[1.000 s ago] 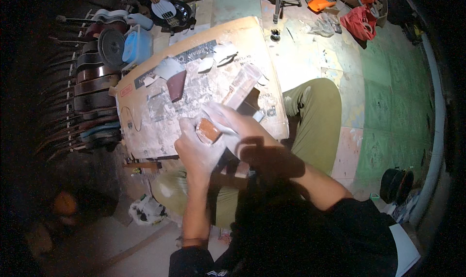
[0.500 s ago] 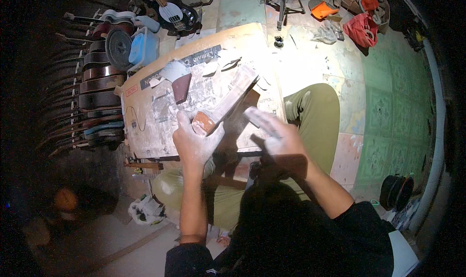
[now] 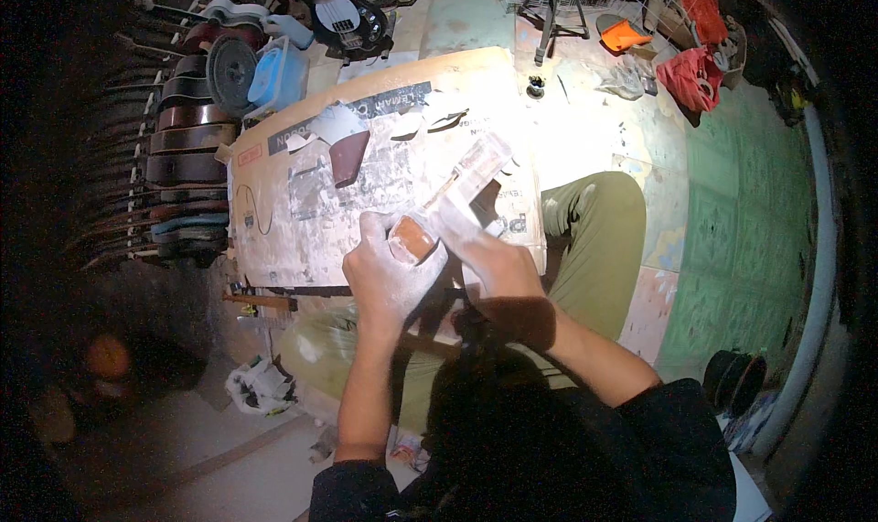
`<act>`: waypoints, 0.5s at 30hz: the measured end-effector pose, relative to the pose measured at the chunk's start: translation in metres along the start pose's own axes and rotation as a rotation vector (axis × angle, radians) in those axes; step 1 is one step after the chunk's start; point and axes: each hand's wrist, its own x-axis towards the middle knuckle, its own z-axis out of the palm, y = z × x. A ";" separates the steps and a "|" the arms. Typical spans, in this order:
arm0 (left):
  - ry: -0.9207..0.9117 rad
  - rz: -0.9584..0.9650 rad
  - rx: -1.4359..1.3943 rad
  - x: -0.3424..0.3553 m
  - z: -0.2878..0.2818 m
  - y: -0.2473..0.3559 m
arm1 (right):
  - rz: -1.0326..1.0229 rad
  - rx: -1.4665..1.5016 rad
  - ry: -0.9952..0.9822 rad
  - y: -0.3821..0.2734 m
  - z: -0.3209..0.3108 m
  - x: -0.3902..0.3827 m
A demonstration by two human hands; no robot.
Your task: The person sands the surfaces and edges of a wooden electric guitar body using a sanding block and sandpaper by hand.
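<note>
My left hand [image 3: 393,284], coated in white dust, is closed round a long block-like piece of wood [image 3: 413,239]. Its near end is bare orange-brown, and its dusty length points away to the far right over the board. My right hand [image 3: 494,261] is against the wood's right side, fingers pressed together and whitened with dust. Whatever lies under those fingers is hidden. Beyond the hands, a maroon piece of sandpaper [image 3: 349,159] rests on the dusty cardboard-covered board [image 3: 265,247], near torn pale scraps [image 3: 408,123].
Several guitars [image 3: 187,170] stand in a row at the left, beside a blue tub [image 3: 266,78]. A black electric guitar [image 3: 352,28] stands beyond the board. Farther right are a tripod [image 3: 556,19], an orange dustpan [image 3: 625,35] and a red bag [image 3: 691,80].
My right hand has moved left and come against the wood, having been apart from it. The wood, still in my left hand, has shifted slightly right. The whole view has shifted a little.
</note>
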 end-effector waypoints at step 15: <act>0.009 0.015 0.049 -0.001 0.004 -0.009 | 0.068 -0.034 -0.126 0.001 -0.009 -0.005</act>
